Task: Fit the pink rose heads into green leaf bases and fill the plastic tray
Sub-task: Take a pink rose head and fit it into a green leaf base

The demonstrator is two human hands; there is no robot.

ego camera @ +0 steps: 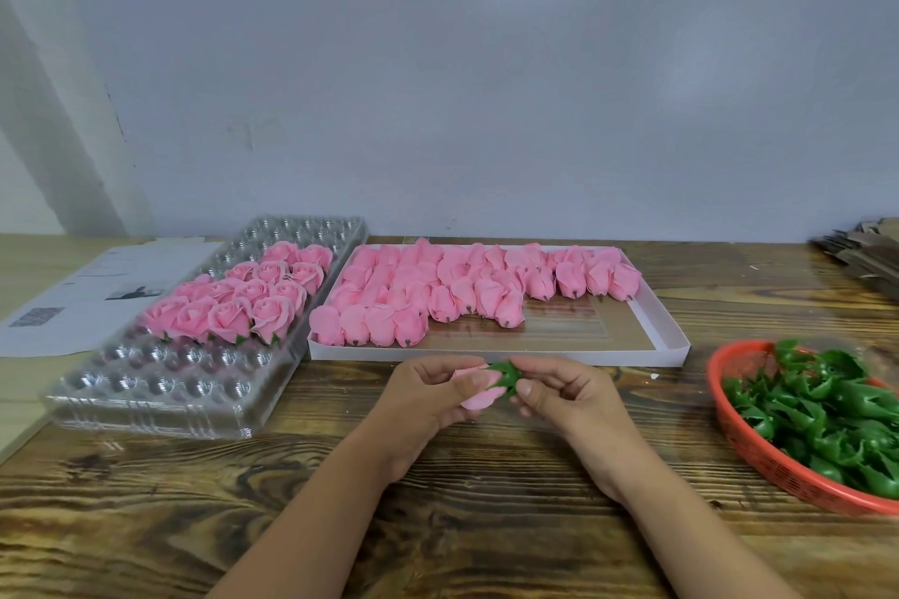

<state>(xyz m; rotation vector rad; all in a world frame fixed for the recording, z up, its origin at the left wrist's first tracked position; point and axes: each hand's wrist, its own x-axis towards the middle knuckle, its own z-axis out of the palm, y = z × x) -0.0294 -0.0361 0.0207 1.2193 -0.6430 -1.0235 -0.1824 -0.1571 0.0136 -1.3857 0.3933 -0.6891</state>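
1. Fingers: left hand [433, 392] curled round a soft pink rose head [479, 396], thumb over the top. Right hand [559, 396] thumb and fingers pinch a small green plastic leaf base [506, 377].
2. Leaf base sits against the end of the held rose head, between the two hands. Can't tell whether it's fully seated; the fingers cover the joint.
3. Both hands are above the dark wood-grain table [438, 525], just in front of the white box's near wall; forearms come in from the bottom edge.
4. Shallow white cardboard box [678, 345], directly beyond the hands: loose pink rose heads [438, 292] lie on their sides in rows, mostly at its left and back. Near-right part of the box floor is bare.
5. Clear plastic tray with round cells [185, 396], left of the box and almost touching it: finished pink roses with green bases [243, 297] stand upright in the middle rows. Near rows and far rows show empty cells.
6. Round red-orange plastic mesh basket [759, 457] at the right edge, well apart from the hands, holds a heap of green leaf bases [827, 409].
7. White printed paper sheets [87, 297] lie under and left of the tray.
8. Stack of brown cardboard pieces [866, 253] far right, against the pale wall [462, 88].
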